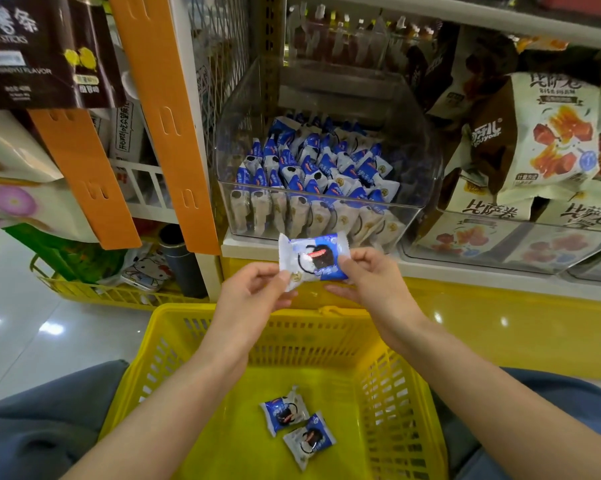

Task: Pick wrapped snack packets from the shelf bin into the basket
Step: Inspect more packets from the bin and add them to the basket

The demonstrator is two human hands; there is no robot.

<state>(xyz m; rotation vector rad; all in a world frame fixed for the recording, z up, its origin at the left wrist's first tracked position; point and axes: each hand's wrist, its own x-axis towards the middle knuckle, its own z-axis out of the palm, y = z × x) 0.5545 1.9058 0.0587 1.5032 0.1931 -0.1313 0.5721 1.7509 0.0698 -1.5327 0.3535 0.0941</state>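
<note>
- Head view: I see both hands raised between the shelf front and the basket, sharing one wrapped snack packet (312, 259).
- The left hand (254, 291) pinches the packet's lower left corner between thumb and forefinger; the other fingers are curled loosely beneath.
- The right hand (370, 275) pinches the packet's right end with thumb and fingertips, so both hands are clamped on the same wrapper and it is stretched flat between them.
- The held packet is white and blue with a dark round biscuit printed on it. It sits just in front of the clear shelf bin (425, 174), over the basket's far rim.
- The bin stands on the shelf ledge and is packed with many matching blue-and-white packets (312, 168), standing in rows against its front wall.
- The yellow basket (389, 393) is directly below my forearms, between the person's knees, which are in blue-grey trousers (42, 420).
- Two packets lie on the basket floor: one (285, 413) nearer the middle, the second (309, 441) just below and to its right, the two touching or nearly so.
- To the right of the bin, cream snack bags (548, 140) fill a neighbouring clear bin.
- To the left hang orange slotted strips (169, 116), and a second yellow basket (84, 291) rests on the glossy floor beside a dark cylinder (183, 268).
</note>
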